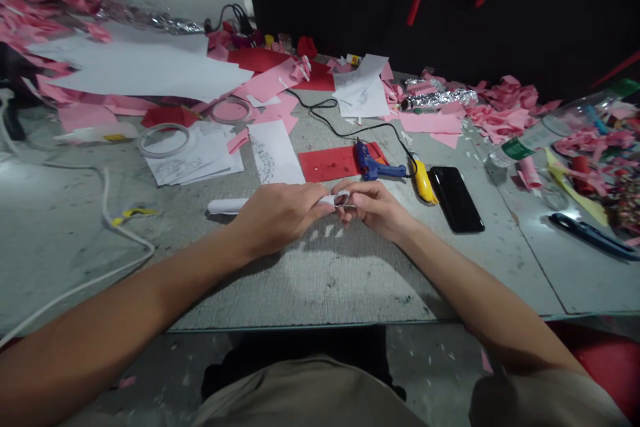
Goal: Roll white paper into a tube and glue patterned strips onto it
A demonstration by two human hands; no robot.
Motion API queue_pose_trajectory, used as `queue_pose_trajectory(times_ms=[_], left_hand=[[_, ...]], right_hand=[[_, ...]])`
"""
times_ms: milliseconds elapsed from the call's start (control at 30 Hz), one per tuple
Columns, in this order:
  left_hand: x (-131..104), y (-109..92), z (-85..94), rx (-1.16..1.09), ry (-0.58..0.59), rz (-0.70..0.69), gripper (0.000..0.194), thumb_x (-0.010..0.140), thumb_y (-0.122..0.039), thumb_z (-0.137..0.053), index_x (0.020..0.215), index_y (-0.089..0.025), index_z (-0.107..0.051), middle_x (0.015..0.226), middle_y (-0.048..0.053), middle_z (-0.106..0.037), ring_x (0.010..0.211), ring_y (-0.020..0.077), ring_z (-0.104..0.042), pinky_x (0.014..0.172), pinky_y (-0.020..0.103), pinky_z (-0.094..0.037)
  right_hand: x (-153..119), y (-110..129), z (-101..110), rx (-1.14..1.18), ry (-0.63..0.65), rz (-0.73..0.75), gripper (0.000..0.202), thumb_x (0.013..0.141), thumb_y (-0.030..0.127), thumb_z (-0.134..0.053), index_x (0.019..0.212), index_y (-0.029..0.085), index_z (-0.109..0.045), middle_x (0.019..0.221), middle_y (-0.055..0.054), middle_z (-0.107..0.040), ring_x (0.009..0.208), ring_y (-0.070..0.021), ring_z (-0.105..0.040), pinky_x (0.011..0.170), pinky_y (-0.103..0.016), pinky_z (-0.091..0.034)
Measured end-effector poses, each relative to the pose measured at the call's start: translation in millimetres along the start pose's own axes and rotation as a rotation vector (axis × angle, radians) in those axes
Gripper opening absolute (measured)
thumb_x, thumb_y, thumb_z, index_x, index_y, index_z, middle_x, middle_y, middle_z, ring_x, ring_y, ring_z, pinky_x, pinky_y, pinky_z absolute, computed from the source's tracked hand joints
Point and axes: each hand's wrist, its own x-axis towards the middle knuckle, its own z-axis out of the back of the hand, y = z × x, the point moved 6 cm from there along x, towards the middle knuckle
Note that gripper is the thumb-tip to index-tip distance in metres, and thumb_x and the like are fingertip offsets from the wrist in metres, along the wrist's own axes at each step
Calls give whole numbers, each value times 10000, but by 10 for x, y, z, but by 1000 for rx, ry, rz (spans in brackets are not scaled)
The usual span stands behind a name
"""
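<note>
A slim white paper roll (226, 206) lies sideways above the near part of the table, its left end sticking out past my left hand (283, 213). The fingers of my left hand are wrapped round the roll. At the roll's right end, my right hand (376, 208) pinches the edge near a dark round opening. Both hands almost touch there. Just beyond them are a red paper sheet (327, 163) and a blue glue gun (377, 165) with a black cord.
A black phone (457, 199) and a yellow tool (425, 181) lie right of my hands. Printed sheets (276, 150), a tape ring (164, 141) and pink paper scraps (507, 103) lie farther back. A dark blue cutter (593, 236) and plastic bottle (533, 140) are at right. A white cable (105, 200) crosses the left.
</note>
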Motion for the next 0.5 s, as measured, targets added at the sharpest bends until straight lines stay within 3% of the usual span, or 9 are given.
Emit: queue_pose_trajectory(times_ms=[133,367,500], left_hand=[[6,-14,9,19,13,-5,416,1147,-426,-397,1117,-159,-715,947,70,-801,807,241,-756,637,336,-436],[-22,-60,-12,121,24,-80,329,1130,-380,-480,1200,-148,-702,982,71,-800,823,240,-753,652,334,-460],[-31,-86,-17,162,20,-122,317,1132,-362,-493,1304,-163,-670,1008,60,-797,849,226,-750,664,320,-464]], right_hand=[[-9,-23,-4,73,5,-71,381,915,555,-804,1018,190,-842,960,-58,-750,746,-137,-698,645,-260,-632],[-23,-25,-41,30,-46,-123,302,875,452,-869,1006,183,-831,841,-18,-718,681,-112,-667,641,-237,-628],[-25,-22,-56,13,-46,-117,231,869,389,-877,894,167,-820,858,-15,-708,667,-97,-654,626,-223,-623]])
